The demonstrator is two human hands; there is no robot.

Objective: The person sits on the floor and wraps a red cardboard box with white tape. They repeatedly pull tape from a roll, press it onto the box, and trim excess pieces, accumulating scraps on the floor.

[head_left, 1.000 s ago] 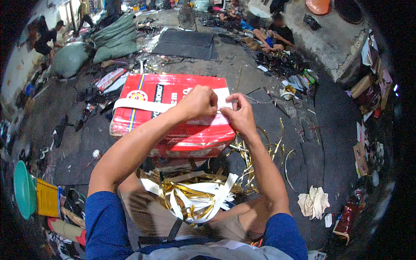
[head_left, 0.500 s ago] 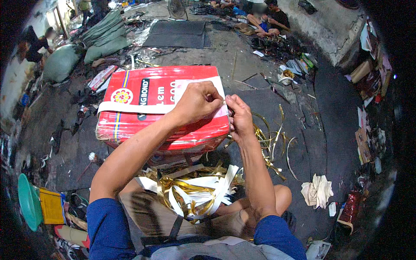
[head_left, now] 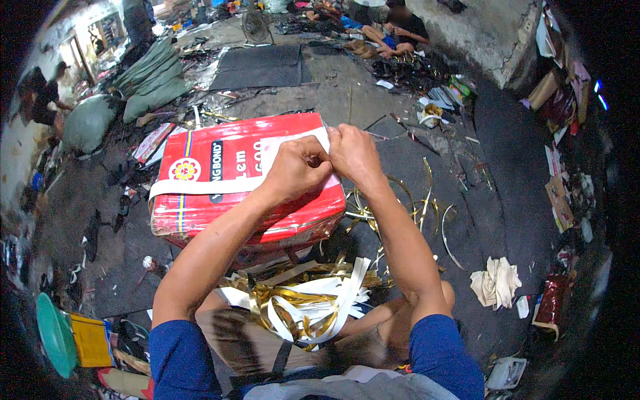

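A red carton (head_left: 220,208) stands in front of me, printed with a flower emblem. Across its top runs a flat white strip (head_left: 213,187), bent down over the carton's left edge and passing under my left wrist. My left hand (head_left: 297,168) rests over the top's right part with thumb and forefinger pinched on the strip. Beside it, my right hand (head_left: 357,155) is bent over the carton's right edge, fingers closed; what its fingertips grip is hidden. A white patch (head_left: 272,148) shows on the carton by my left hand. White and gold strips (head_left: 320,303) lie heaped in my lap.
Loose gold strips (head_left: 420,213) lie on the floor right of the carton, with a crumpled cream cloth (head_left: 495,283) nearer me. A green basin (head_left: 55,337) and yellow container (head_left: 92,340) stand at lower left. Green sacks (head_left: 93,120), a fan (head_left: 255,28) and seated people are farther off.
My right hand has turned over, its back now upward, and moved up along the carton's right edge. The left hand stays pinched beside it. The whole view has shifted slightly.
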